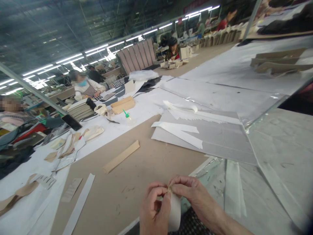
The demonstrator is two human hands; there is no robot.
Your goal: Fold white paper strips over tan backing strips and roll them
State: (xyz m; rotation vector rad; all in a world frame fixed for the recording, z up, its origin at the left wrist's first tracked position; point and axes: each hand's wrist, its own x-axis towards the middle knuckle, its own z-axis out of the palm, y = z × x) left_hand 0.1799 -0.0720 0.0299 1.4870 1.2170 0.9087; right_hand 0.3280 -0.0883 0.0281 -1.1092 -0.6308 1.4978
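Note:
Both of my hands meet at the table's front edge, low in the view. My left hand (156,205) pinches the top edge of a pale, curved strip of material (174,212). At the same edge, my right hand (187,189) grips the strip between thumb and fingers. The strip hangs down in a bend below the fingertips; whether it is fabric, leather or paper I cannot tell. A small tan bit shows between the two pinches. Beyond the hands, a folded tan strip (122,156) lies on the brown board (151,160).
White strips (181,132) rest on a grey sheet (220,143) at centre right. Farther left are a green-tipped bottle (128,117), a phone (71,122) and stacked pieces (80,111). A long white strip (79,204) lies front left. Co-workers sit across the table.

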